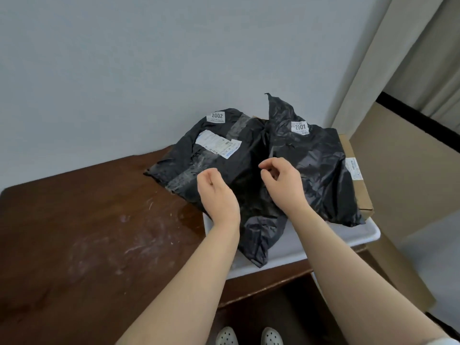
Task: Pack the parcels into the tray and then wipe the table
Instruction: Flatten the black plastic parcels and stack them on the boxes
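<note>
Parcels heaped in the tray, both hands empty above them

Left hand (pixel 219 195) and right hand (pixel 281 183) hang loosely curled, gripping nothing, over two crumpled glossy black bags at centre right: parcel 2002 (pixel 219 150) and parcel 2001 (pixel 311 155), stacked on a cardboard box (pixel 358 190) in the white tray (pixel 361 235). Parcel 2002 overhangs the tray's left rim onto the tabletop (pixel 74 195); being slick plastic, it may slide out or block wiping the white smears (pixel 129 245) at lower left.
</note>
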